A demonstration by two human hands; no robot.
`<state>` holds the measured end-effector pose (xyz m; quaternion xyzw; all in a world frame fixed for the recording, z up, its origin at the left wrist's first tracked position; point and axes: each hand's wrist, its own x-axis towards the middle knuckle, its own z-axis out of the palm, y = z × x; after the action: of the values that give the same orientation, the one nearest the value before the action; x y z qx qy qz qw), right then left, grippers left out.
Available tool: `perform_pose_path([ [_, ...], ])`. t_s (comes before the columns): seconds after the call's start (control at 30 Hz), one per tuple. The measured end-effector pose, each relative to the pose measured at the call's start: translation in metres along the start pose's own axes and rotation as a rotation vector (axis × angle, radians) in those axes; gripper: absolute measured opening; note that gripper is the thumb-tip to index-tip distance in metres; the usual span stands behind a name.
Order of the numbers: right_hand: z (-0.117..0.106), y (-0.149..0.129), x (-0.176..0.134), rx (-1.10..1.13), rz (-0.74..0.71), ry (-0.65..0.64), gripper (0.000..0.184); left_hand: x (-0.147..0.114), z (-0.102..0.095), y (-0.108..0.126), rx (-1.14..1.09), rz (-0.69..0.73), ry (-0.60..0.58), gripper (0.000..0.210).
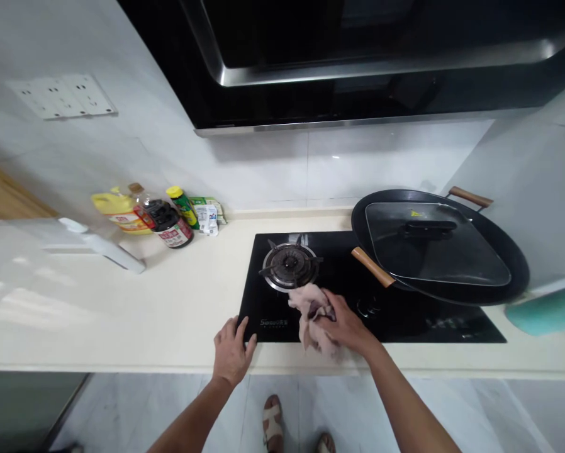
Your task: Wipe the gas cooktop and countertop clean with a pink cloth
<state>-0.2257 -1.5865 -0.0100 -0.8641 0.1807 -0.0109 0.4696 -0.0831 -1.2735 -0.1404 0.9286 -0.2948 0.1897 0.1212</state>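
A crumpled pale pink cloth (pixel 311 308) is bunched in my right hand (pixel 343 324), whose fingers close around it over the front of the black glass cooktop (pixel 273 308). The cloth lies just in front of the left gas burner (pixel 289 264) and partly hangs toward the counter's front edge. My left hand (pixel 233 349) holds nothing; it rests with fingers spread on the counter at the cooktop's front left corner. A cooktop knob (pixel 367 307) sits to the right of my right hand.
A large black wok (pixel 513 270) with a glass lid (pixel 433 245) covers the cooktop's right side, its wooden handle (pixel 373 267) pointing left. Sauce bottles (pixel 172 229) and packets (pixel 208 217) stand along the wall at left. The range hood (pixel 358 94) hangs overhead. A teal item (pixel 542 311) lies at right.
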Motion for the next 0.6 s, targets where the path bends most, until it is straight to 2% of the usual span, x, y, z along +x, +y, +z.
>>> perform_pose_path([
  [0.07,0.0,0.004,0.006,-0.238,0.059,0.1,0.071,0.0,0.0,0.001,-0.007,-0.01,0.005,0.051],
  [0.1,0.004,0.006,0.007,-0.352,0.062,0.111,0.07,-0.001,0.0,0.001,-0.011,-0.014,0.007,0.051],
  [0.2,0.026,0.008,0.008,-0.655,0.053,0.066,0.055,-0.001,0.001,0.001,-0.02,-0.019,0.007,0.05],
  [0.27,0.041,0.008,0.013,-0.771,0.091,0.083,0.056,-0.001,0.002,0.001,-0.022,-0.019,0.0,0.05],
  [0.33,0.056,0.008,0.02,-0.798,0.112,0.124,0.063,-0.002,0.002,0.001,-0.025,-0.023,-0.007,0.05],
  [0.4,0.071,0.005,0.026,-0.786,0.089,0.153,0.06,-0.002,0.003,0.0,-0.044,-0.032,-0.009,0.048],
  [0.5,0.099,-0.005,0.028,-0.735,-0.018,0.146,0.058,-0.002,0.004,-0.003,-0.11,-0.062,-0.003,0.046],
  [0.6,0.134,-0.022,0.018,-0.664,-0.169,0.064,0.054,-0.002,0.005,-0.008,-0.151,-0.09,0.004,0.047],
])
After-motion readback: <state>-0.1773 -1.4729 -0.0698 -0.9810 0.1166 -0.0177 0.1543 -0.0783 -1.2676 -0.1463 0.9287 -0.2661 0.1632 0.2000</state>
